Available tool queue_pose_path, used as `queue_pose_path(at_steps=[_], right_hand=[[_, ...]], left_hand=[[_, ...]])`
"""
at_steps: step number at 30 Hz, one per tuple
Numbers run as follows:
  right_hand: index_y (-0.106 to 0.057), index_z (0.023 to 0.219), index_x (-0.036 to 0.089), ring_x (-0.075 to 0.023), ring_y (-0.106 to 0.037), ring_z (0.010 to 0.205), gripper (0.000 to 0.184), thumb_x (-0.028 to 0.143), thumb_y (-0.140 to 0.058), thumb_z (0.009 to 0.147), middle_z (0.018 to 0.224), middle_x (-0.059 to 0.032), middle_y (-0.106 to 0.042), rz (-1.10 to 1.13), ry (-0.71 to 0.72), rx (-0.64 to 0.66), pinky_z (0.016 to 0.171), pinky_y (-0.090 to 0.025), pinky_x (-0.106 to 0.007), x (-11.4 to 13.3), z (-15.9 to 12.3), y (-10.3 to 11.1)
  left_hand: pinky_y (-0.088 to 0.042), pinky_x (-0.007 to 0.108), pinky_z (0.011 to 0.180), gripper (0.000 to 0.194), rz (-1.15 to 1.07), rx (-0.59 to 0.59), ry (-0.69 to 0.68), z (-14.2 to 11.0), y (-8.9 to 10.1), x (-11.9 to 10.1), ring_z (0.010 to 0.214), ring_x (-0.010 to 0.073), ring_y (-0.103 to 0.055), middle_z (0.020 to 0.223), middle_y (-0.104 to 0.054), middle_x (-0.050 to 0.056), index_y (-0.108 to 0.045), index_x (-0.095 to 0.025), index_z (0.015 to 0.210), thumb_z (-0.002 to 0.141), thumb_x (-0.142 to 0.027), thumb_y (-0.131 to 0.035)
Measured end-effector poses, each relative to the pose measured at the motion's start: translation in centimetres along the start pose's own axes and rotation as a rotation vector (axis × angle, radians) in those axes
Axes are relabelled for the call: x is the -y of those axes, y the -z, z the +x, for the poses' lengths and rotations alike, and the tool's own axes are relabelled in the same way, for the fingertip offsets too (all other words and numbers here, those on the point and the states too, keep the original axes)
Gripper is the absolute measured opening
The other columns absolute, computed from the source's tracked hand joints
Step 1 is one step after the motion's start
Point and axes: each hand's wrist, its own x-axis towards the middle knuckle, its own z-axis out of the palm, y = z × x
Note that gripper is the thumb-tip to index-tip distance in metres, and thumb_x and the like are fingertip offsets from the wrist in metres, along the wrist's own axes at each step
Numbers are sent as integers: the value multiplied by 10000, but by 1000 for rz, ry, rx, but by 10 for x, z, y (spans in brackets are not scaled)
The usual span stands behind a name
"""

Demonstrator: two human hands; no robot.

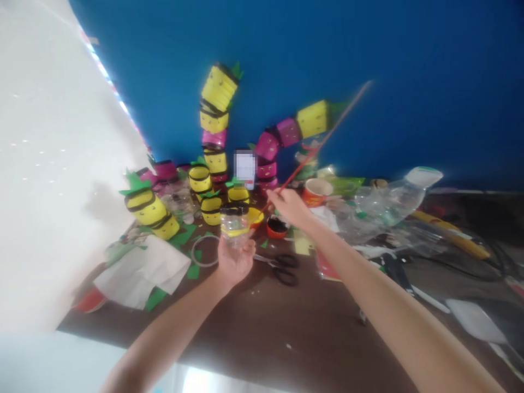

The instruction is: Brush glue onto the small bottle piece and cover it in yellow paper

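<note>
My left hand point(236, 263) is wrapped around a clear plastic bottle piece point(234, 218) with a black-painted rim and a yellow band. It is held upright above the table's middle. Pinched in my right hand point(289, 207) is a long, thin red paintbrush point(305, 162), slanting up to the right. The brush's lower end points down at a yellow paint cup point(256, 217), just right of the bottle piece; I cannot tell if it touches the paint. Below my right hand stands a red cup of black paint point(277, 226). Black-handled scissors point(283, 268) lie right of my left hand.
Yellow-and-black painted pieces with green leaves point(148, 212) stand at the left. Tall yellow and magenta stacks point(215, 120) rise against the blue wall. A phone point(245, 168) leans behind. Clear bottles point(395, 202) and a paper cup point(317, 191) sit right; white paper point(143, 267) lies left.
</note>
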Motion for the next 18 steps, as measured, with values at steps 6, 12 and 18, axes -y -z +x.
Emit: queue_pose_path(at_steps=[6, 12, 18], right_hand=[[-580, 680, 178, -174, -660, 650, 361, 390, -419, 923, 669, -61, -707, 87, -80, -140, 671, -483, -270, -13, -8, 13], [-590, 612, 193, -195, -660, 653, 415, 483, -475, 885, 614, -57, -677, 297, -69, -288, 695, -501, -308, -32, -20, 21], [-634, 717, 199, -181, -635, 569, 365, 534, -550, 837, 587, -24, -661, 548, -39, -401, 598, -489, -310, -45, -52, 21]], left_hand=[[-430, 151, 397, 547, -39, 6, 86, -2, -4, -1, 487, 82, -443, 640, -510, 28, -477, -25, 1252, 888, -422, -379], [-456, 161, 400, 625, -43, 48, 166, -1, 1, -4, 478, 87, -471, 649, -504, 31, -457, -28, 1281, 894, -505, -337], [-496, 172, 453, 675, -70, 54, 192, 2, 5, -4, 527, 113, -544, 678, -566, 75, -470, -12, 1259, 887, -561, -346]])
